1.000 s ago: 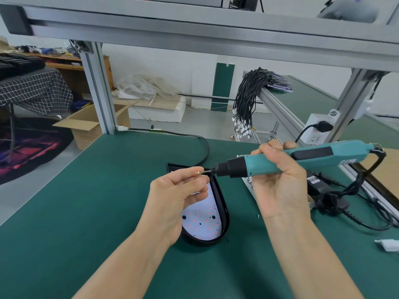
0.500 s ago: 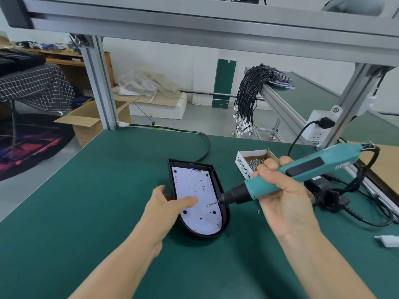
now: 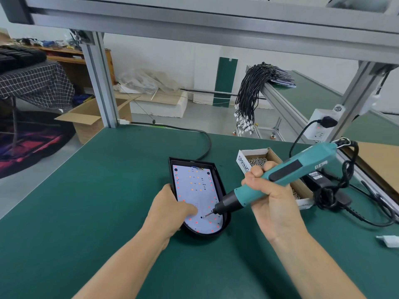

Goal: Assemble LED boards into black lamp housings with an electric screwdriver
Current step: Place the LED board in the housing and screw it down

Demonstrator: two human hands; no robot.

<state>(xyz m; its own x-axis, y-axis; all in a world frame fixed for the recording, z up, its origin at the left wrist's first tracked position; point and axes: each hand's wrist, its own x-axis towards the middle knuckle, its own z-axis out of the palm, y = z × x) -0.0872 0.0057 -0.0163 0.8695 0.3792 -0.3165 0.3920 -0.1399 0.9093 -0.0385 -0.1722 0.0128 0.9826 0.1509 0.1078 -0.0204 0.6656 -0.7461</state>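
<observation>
The right hand grips the electric screwdriver, its tip just beside a screw hole; the left hand presses the LED board.

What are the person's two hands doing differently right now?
The left hand lies on the LED board, steadying it in the black housing; the right hand is raised, wrapped round the teal screwdriver. The left carries no tool; the right aims the bit down at the board. Both work on the same lamp.

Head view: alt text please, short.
Right hand grips a teal electric screwdriver, bit angled onto a white LED board seated in a black lamp housing. Left hand steadies the housing; a screw box sits behind.
</observation>
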